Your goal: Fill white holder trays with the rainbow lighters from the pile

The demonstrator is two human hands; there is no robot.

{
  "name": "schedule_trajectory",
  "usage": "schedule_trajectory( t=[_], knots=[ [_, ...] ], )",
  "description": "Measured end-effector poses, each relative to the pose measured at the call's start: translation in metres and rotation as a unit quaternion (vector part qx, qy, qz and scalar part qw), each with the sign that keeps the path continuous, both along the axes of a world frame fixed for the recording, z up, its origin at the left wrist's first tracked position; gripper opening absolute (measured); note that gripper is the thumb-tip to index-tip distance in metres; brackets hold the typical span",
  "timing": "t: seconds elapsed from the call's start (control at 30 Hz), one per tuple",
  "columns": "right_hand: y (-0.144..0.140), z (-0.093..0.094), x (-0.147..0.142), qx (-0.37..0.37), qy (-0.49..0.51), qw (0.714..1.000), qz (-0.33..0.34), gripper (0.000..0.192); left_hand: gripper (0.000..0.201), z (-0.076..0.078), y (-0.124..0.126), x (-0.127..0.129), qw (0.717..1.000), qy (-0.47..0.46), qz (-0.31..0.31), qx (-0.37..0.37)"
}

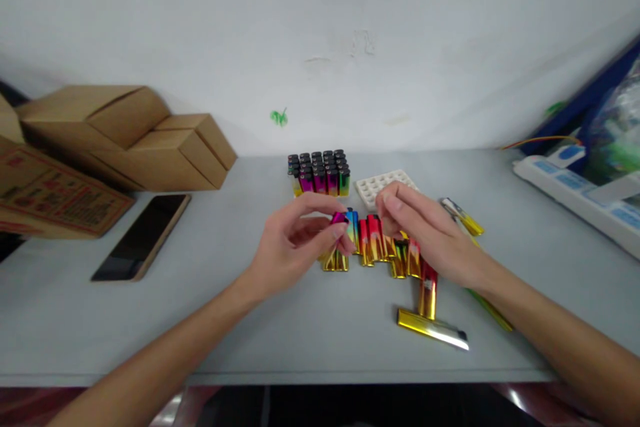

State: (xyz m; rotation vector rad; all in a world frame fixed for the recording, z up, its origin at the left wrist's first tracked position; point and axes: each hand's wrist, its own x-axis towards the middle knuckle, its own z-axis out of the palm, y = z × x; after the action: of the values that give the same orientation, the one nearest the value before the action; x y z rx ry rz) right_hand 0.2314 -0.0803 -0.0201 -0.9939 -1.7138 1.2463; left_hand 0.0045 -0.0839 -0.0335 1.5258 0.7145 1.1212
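My left hand (293,240) pinches a shiny purple-topped lighter (341,218) between thumb and fingers, just above a row of several metallic red, gold and blue lighters (380,247) lying on the grey table (200,307). My right hand (425,230) rests over the right part of that row, its fingertips touching the lighters; whether it grips one is hidden. Behind my hands stands a block of upright lighters with black caps (320,172). Beside that block lies a white holed tray (383,185).
A gold and silver lighter (433,329) lies loose near the front edge, another (463,215) at the right. A dark phone (143,235) lies to the left, in front of stacked cardboard boxes (125,137). A white power strip (575,197) runs along the right.
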Motion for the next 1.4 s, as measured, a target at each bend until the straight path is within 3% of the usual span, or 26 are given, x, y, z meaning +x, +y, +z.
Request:
schedule_trajectory(
  t=[0.1,0.2,0.43,0.6,0.8,1.1,1.4],
  knots=[
    [0.0039,-0.0032,0.0012,-0.104,0.081,0.99,0.051,0.028,0.018,-0.0004,0.0035,0.0,0.997,-0.058,-0.025,-0.052],
    [0.0078,-0.006,0.0033,-0.158,0.086,0.979,0.098,0.02,0.02,-0.0003,0.0037,0.001,0.988,-0.097,-0.059,-0.109],
    [0.01,-0.0065,0.0087,-0.064,-0.005,0.99,0.122,0.034,0.019,0.0021,0.0001,0.0015,0.967,-0.134,-0.085,-0.199],
    [0.0092,-0.0052,0.0051,-0.124,0.078,0.975,0.17,0.038,0.019,0.0005,0.0013,-0.0003,0.957,-0.153,-0.104,-0.223],
    [0.0095,-0.0058,0.0041,-0.161,0.118,0.971,0.134,0.029,0.017,0.0019,-0.0007,-0.0014,0.945,-0.168,-0.149,-0.237],
    [0.0091,-0.0032,0.0046,-0.033,0.017,0.998,0.042,0.03,0.019,0.007,-0.0025,-0.0043,0.942,-0.172,-0.165,-0.237],
    [0.0087,-0.0005,0.0043,-0.037,0.004,0.998,0.044,0.036,0.015,0.0061,-0.001,-0.004,0.939,-0.18,-0.173,-0.236]
  ],
)
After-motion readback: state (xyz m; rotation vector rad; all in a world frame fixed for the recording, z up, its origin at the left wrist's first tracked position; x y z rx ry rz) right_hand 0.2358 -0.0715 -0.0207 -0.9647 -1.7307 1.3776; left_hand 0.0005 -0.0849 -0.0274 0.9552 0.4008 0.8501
